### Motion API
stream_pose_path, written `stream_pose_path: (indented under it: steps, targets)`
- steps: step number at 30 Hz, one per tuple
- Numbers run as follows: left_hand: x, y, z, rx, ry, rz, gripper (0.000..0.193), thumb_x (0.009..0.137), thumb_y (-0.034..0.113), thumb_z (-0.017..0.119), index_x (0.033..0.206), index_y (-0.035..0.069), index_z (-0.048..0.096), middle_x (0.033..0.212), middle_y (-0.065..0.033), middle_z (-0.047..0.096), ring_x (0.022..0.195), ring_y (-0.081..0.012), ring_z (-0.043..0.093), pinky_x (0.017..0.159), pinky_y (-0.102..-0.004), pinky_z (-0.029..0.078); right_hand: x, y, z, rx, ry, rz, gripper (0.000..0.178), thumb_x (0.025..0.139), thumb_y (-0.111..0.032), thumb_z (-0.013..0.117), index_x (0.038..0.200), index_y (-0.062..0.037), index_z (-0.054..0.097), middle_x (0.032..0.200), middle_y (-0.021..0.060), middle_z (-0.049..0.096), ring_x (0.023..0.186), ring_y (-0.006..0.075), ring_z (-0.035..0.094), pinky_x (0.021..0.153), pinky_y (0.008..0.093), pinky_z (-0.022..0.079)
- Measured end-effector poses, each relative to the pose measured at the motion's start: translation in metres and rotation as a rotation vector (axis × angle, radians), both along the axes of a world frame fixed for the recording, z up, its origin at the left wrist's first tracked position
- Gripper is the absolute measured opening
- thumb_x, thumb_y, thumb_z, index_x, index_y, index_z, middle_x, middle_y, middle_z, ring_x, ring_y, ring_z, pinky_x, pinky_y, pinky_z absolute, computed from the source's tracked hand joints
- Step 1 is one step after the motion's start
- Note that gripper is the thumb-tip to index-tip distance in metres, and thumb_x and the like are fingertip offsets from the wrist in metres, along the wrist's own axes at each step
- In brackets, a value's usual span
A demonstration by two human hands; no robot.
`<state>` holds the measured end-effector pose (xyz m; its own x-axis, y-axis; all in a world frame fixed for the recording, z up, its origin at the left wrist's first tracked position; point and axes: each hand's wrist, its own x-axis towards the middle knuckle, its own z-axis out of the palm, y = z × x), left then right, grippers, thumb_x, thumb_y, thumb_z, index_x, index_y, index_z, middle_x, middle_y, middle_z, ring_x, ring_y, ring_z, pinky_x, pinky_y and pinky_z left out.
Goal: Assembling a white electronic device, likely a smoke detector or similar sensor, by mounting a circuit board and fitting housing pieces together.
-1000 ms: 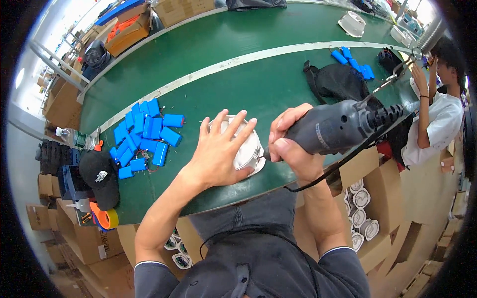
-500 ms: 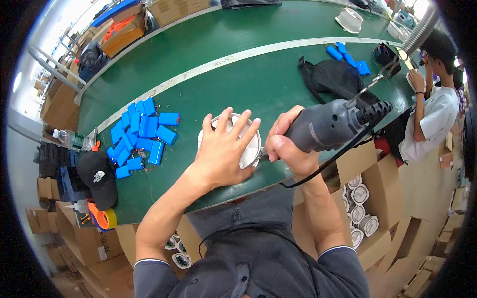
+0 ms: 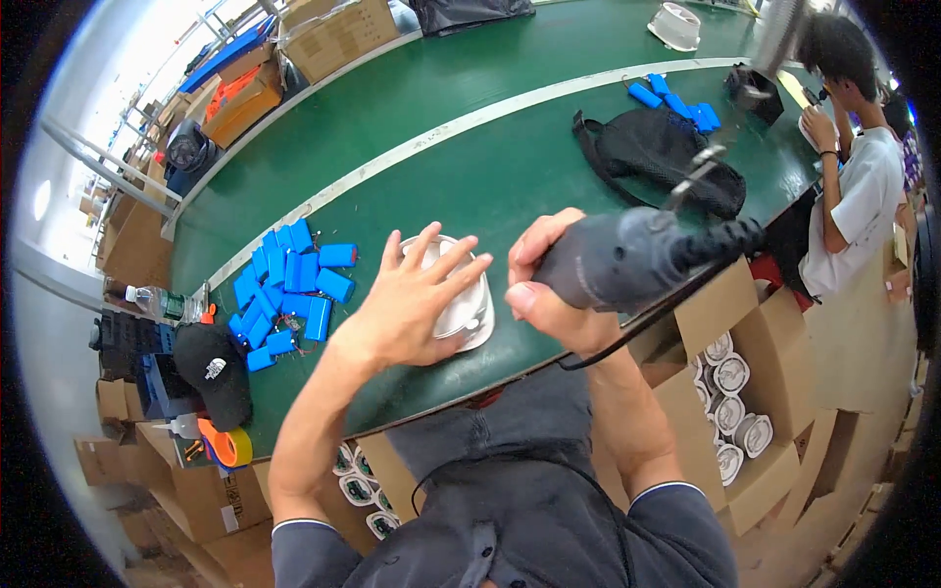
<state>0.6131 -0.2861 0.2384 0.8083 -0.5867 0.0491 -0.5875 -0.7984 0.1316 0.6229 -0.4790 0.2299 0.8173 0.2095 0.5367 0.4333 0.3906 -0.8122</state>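
Note:
A white round plastic housing (image 3: 469, 312) lies on the green workbench in front of me. My left hand (image 3: 417, 299) is over it with the fingers spread wide, covering its left part; whether the palm presses on it I cannot tell. In my right hand (image 3: 559, 294) is a dark grey electric screwdriver (image 3: 613, 263), its body tilted and its cable end toward the upper right. The fingers wrap round its front end, which hides most of the tip. A gap of green bench shows between this hand and the housing.
Blue battery packs (image 3: 294, 279) lie heaped left of my left hand, beside a black cap (image 3: 211, 367) and orange tape (image 3: 227, 443). A black bag (image 3: 657, 157) sits at the far right. Boxes of white housings (image 3: 730, 412) stand below the bench edge. A co-worker (image 3: 853, 186) works at right.
The screwdriver in my right hand has come away from the housing's right edge. My left hand has loosened, with fingers lifted, and the housing has turned. The whole view has shifted slightly.

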Motion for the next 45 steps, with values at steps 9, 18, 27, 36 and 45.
stream_pose_path:
  steps: [9,18,27,36,45]
  targets:
    - [0.001,0.034,0.008,-0.086,0.233,0.0,0.06,0.065,0.017,0.069,0.122,0.013,0.05,0.143,-0.0131,0.027,0.133,-0.0411,0.015,0.102,-0.0651,0.013,0.025,0.022,0.013,0.18,0.177,0.079,0.026,0.07,0.001,0.057,0.092,-0.002,0.043,0.072,0.0099,0.049,0.049,0.0142,0.049,0.046,0.0265,0.044]
    - [0.008,0.026,-0.013,0.012,-0.086,0.474,0.093,0.06,0.053,0.073,0.134,0.011,0.035,0.14,-0.0227,0.025,0.13,-0.0463,0.017,0.098,-0.0677,0.012,0.044,0.052,0.014,0.127,0.125,0.101,0.024,0.072,-0.001,0.057,0.092,-0.0021,0.044,0.071,0.0091,0.05,0.049,0.014,0.05,0.046,0.0259,0.044]
    - [0.002,0.024,-0.022,-0.019,-0.218,0.341,0.082,0.058,0.037,0.074,0.131,0.018,0.04,0.13,-0.0193,0.036,0.12,-0.0414,0.033,0.089,-0.0603,0.028,0.047,0.056,0.005,0.103,0.17,0.058,0.024,0.072,-0.007,0.059,0.091,-0.0024,0.045,0.068,0.009,0.048,0.048,0.0155,0.048,0.047,0.0269,0.042]
    - [0.001,0.025,-0.023,-0.039,-0.212,0.321,0.082,0.057,0.035,0.074,0.129,0.018,0.041,0.129,-0.0185,0.037,0.12,-0.0404,0.033,0.09,-0.0591,0.028,0.048,0.061,0.002,0.074,0.178,0.07,0.022,0.072,-0.005,0.057,0.091,-0.0022,0.046,0.068,0.0088,0.048,0.05,0.0153,0.049,0.047,0.0274,0.043]
    - [0.003,0.025,-0.022,-0.049,-0.22,0.322,0.081,0.057,0.035,0.074,0.129,0.016,0.041,0.128,-0.0181,0.037,0.119,-0.0398,0.033,0.089,-0.0584,0.028,0.045,0.062,-0.002,0.056,0.186,0.054,0.022,0.072,-0.004,0.058,0.09,-0.0022,0.046,0.069,0.0088,0.048,0.049,0.015,0.049,0.046,0.027,0.043]
